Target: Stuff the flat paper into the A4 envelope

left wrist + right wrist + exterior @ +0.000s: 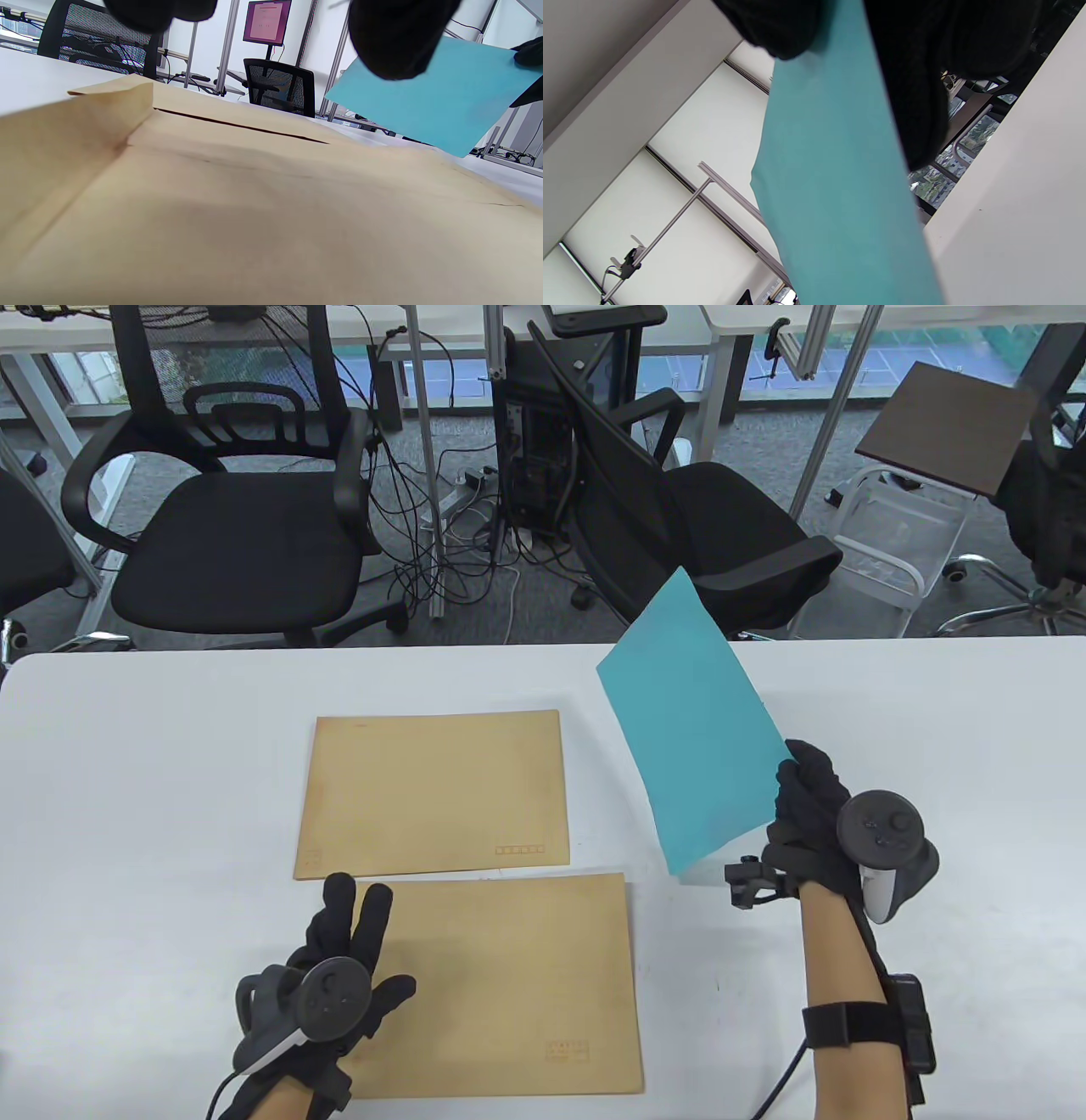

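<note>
teal paper [691, 721], one flat sheet, held up off the table [153, 780] by the right hand [810, 823], pinched at its lower right corner; sheet tilted, far corner highest, no sag or crease seen. it hangs to the right of the near envelope [509, 984], apart from it.

left hand [348, 959] rests on the near envelope's left end, fingers spread, flat, gripping nothing. left wrist view shows a raised flap or fold at that end and a dark slit line across the kraft face; whether that slit is the mouth i cannot tell. far envelope [437, 793] lies just beyond the near envelope, untouched.

step in hand, as i judge it: bring sheet to the mouth.

doing it well:
- left fingers should lift the top layer at the near envelope's left end, opening a gap, while the palm pins the body.
- turn the sheet so a short edge leads, low and parallel to the near envelope.
- feed one corner first, then square up.
- risk: single-corner pinch lets the sheet flop and catch the lip.
</note>
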`<state>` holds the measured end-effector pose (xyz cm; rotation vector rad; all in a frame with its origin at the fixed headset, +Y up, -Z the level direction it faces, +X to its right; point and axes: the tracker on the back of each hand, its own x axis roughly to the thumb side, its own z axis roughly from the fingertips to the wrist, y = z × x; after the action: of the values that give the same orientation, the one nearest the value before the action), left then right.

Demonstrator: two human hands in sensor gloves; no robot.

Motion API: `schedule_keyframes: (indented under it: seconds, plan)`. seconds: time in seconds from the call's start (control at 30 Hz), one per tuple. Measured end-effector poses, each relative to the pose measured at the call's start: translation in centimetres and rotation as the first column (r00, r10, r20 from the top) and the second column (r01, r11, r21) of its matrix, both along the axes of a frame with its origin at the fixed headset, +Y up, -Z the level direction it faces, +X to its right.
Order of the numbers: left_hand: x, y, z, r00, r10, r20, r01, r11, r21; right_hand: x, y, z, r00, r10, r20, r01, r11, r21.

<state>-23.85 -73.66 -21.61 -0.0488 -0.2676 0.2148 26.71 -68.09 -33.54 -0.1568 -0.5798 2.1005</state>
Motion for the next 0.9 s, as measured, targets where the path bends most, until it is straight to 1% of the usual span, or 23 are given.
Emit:
schedule_keyframes:
  seconds: [0.03, 0.1, 0.13, 0.17, 0.23, 0.27, 0.3, 0.37, 0.47, 0.57, 0.67, 0.8, 0.83, 0.9]
  plan:
    - [0.0, 0.0, 0.0, 1.000, -0.001, -0.001, 0.001, 1.000, -0.001, 0.0, 0.0, 0.3, 0.999, -0.021, -0.033, 0.022, 0.999, 0.025]
    - [0.0, 0.0, 0.0, 1.000, -0.005, -0.006, 0.005, 1.000, -0.002, -0.2, 0.0, 1.0, 0.993, -0.095, -0.074, 0.099, 0.994, 0.047]
    - [-0.1, 0.0, 0.0, 1.000, -0.004, -0.009, 0.004, 1.000, -0.002, -0.2, -0.1, 1.2, 0.990, -0.110, -0.093, 0.115, 0.992, 0.055]
    - [-0.2, 0.0, -0.1, 1.000, 0.002, -0.014, -0.002, 1.000, -0.001, -0.4, -0.4, 1.5, 0.974, -0.157, -0.160, 0.170, 0.983, 0.069]
    - [-0.4, 0.0, -0.2, 0.999, 0.025, -0.026, -0.025, 1.000, -0.009, -0.7, -0.9, 1.9, 0.952, -0.211, -0.222, 0.227, 0.973, 0.050]
    - [-0.6, -0.1, -0.3, 0.999, 0.040, -0.036, -0.041, 0.999, -0.019, -1.0, -1.3, 2.2, 0.930, -0.236, -0.283, 0.254, 0.967, 0.029]
    - [-0.8, -0.1, -0.3, 0.998, 0.049, -0.043, -0.050, 0.998, -0.024, -1.2, -1.6, 2.3, 0.917, -0.246, -0.315, 0.263, 0.965, 0.010]
    - [-1.1, 0.1, -0.4, 0.996, 0.075, -0.055, -0.076, 0.997, -0.021, -1.7, -2.2, 2.7, 0.887, -0.250, -0.389, 0.261, 0.965, -0.027]
    - [-1.7, 0.8, -0.5, 0.983, 0.165, -0.075, -0.166, 0.986, -0.004, -2.6, -2.9, 3.2, 0.845, -0.246, -0.475, 0.241, 0.968, -0.072]
    - [-2.5, 1.5, -0.7, 0.949, 0.301, -0.091, -0.302, 0.953, 0.010, -3.7, -3.4, 3.8, 0.769, -0.257, -0.585, 0.219, 0.966, -0.137]
    - [-3.1, 2.3, -0.9, 0.911, 0.402, -0.097, -0.402, 0.915, 0.014, -4.6, -3.6, 4.3, 0.719, -0.246, -0.651, 0.180, 0.969, -0.167]
    - [-3.0, 3.5, -1.2, 0.896, 0.435, -0.088, -0.438, 0.898, -0.028, -5.7, -4.0, 4.7, 0.676, -0.237, -0.698, 0.157, 0.971, -0.178]
    - [-2.9, 3.8, -1.3, 0.887, 0.455, -0.081, -0.459, 0.887, -0.047, -6.0, -4.1, 4.8, 0.661, -0.239, -0.711, 0.152, 0.971, -0.185]
    - [-2.7, 4.1, -1.5, 0.850, 0.524, -0.059, -0.527, 0.844, -0.101, -6.5, -4.3, 5.0, 0.635, -0.241, -0.734, 0.145, 0.970, -0.194]
